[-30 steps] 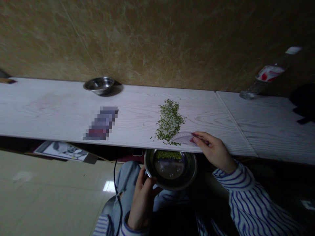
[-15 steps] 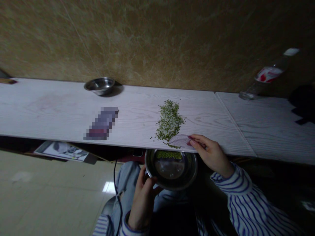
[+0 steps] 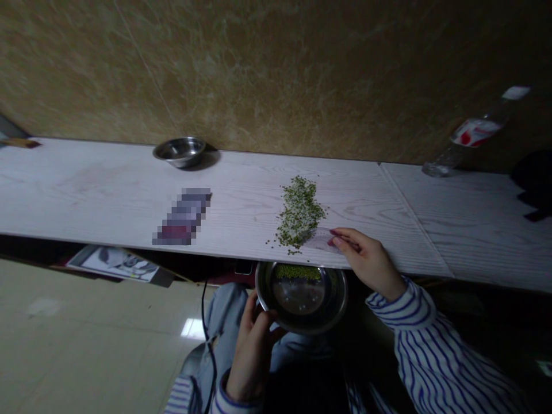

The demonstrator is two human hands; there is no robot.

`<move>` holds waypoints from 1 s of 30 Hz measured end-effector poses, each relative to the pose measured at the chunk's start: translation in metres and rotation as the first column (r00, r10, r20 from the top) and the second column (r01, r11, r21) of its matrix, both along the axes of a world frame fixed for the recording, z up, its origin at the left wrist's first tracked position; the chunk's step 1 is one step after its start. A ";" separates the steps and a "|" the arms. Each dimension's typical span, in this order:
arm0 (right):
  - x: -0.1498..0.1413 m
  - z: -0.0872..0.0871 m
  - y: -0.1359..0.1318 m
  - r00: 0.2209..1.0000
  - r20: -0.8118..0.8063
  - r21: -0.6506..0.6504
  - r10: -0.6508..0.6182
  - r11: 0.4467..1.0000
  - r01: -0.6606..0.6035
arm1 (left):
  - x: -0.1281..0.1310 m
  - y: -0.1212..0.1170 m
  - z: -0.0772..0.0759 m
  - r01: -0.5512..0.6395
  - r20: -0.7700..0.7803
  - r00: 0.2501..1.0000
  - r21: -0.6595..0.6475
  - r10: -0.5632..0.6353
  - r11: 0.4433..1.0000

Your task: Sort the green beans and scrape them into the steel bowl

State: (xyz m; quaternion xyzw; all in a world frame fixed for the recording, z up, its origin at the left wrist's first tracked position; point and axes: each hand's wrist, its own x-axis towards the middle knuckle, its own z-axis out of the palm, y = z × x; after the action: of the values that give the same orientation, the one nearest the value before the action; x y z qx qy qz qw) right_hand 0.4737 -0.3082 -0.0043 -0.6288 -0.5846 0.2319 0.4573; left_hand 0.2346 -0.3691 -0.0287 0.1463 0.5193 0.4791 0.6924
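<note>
Green mung beans mixed with small white grains, a loose pile (image 3: 299, 210), lie spread on the white wood-grain table (image 3: 241, 201). My right hand (image 3: 366, 256) pinches a clear plastic protractor (image 3: 319, 238) at its right end. The protractor's left edge meets the near right side of the pile. Below the table's front edge, my left hand (image 3: 254, 339) grips the left rim of a steel bowl (image 3: 302, 322), its thumb over the rim. Green beans (image 3: 297, 272) sit in the bowl's far side, and part of its far rim is hidden under the table edge.
A smaller steel bowl (image 3: 180, 154) stands near the wall at left, with a blurred-out flat object (image 3: 183, 217) in front of it. A clear bottle (image 3: 468, 138) with a red-and-white label is at right. Under the table is an open drawer (image 3: 116, 265); a black cable (image 3: 206, 322) hangs down.
My right hand has moved the protractor slightly away from the table's front edge, up against the pile. Fewer beans lie by the edge. My left hand still holds the bowl in place.
</note>
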 end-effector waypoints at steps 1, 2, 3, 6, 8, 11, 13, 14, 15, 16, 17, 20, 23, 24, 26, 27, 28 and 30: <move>-0.001 0.001 0.000 1.000 0.007 -0.001 0.006 1.000 -0.006 | 0.000 0.000 0.000 -0.005 -0.001 1.000 -0.003 0.005 1.000; -0.001 0.002 0.000 1.000 0.016 -0.004 0.014 1.000 -0.014 | 0.000 0.000 0.000 -0.009 0.000 1.000 -0.004 0.009 1.000; -0.002 0.002 -0.001 1.000 0.024 -0.004 0.020 1.000 -0.020 | -0.001 0.001 0.000 -0.013 0.001 1.000 -0.003 0.013 1.000; -0.002 0.004 -0.002 0.999 0.031 0.004 0.022 1.000 -0.023 | -0.001 0.001 0.000 -0.025 0.000 1.000 -0.004 0.025 1.000; -0.001 0.003 -0.001 1.000 0.024 0.008 0.008 1.000 -0.008 | -0.001 0.001 0.000 -0.028 0.000 1.000 -0.005 0.028 1.000; -0.002 0.001 0.002 1.000 0.006 0.002 0.002 1.000 -0.002 | -0.001 0.000 0.000 -0.035 0.012 0.999 0.000 0.035 0.999; -0.003 0.000 0.003 1.000 0.001 -0.004 0.011 1.000 -0.011 | -0.001 0.000 0.001 -0.040 0.009 0.999 0.002 0.040 0.999; -0.004 0.001 0.004 1.000 0.002 -0.004 0.016 1.000 -0.016 | -0.001 0.000 0.001 -0.039 0.008 0.999 0.004 0.039 0.999; -0.005 0.001 0.005 1.000 0.007 -0.004 0.022 1.000 -0.022 | -0.001 0.000 0.001 -0.039 0.009 0.999 0.005 0.038 0.999; -0.005 0.002 0.005 1.000 0.012 -0.003 0.029 1.000 -0.028 | -0.001 0.000 0.002 -0.038 0.010 0.999 0.007 0.038 0.999; -0.006 0.002 0.005 0.999 0.017 -0.002 0.034 0.999 -0.034 | -0.001 0.000 0.002 -0.037 0.011 0.999 0.008 0.037 0.999; -0.007 0.004 0.003 0.999 0.017 0.000 0.042 0.999 -0.042 | -0.002 0.001 0.003 -0.034 0.005 0.999 0.011 0.034 0.999; -0.008 0.004 0.001 0.999 0.006 -0.006 0.043 0.999 -0.043 | -0.002 0.001 0.003 -0.036 0.001 0.999 0.005 0.036 0.999; -0.008 0.004 0.001 0.999 0.004 -0.009 0.045 0.999 -0.045 | -0.002 0.001 0.003 -0.036 0.002 0.999 0.003 0.036 0.999; -0.009 0.004 0.001 0.999 0.003 -0.009 0.047 0.999 -0.047 | -0.002 0.001 0.002 -0.034 0.002 0.999 0.003 0.034 0.999; -0.009 0.004 0.001 0.999 0.001 -0.009 0.048 0.999 -0.048 | -0.002 0.001 0.002 -0.033 0.003 0.999 0.003 0.033 0.999; -0.010 0.003 0.001 0.999 -0.002 -0.009 0.047 0.999 -0.047 | -0.002 0.001 0.002 -0.034 0.002 0.999 0.003 0.034 0.999; -0.009 0.003 0.002 0.999 -0.015 -0.009 0.038 0.999 -0.038 | -0.003 0.001 0.001 -0.033 -0.007 0.999 0.007 0.033 0.999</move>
State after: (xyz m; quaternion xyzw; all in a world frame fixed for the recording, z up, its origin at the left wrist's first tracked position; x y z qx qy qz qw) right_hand 0.4645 -0.3063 -0.0016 -0.6177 -0.5920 0.2480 0.4543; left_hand 0.2319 -0.3685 -0.0279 0.1415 0.5226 0.4917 0.6820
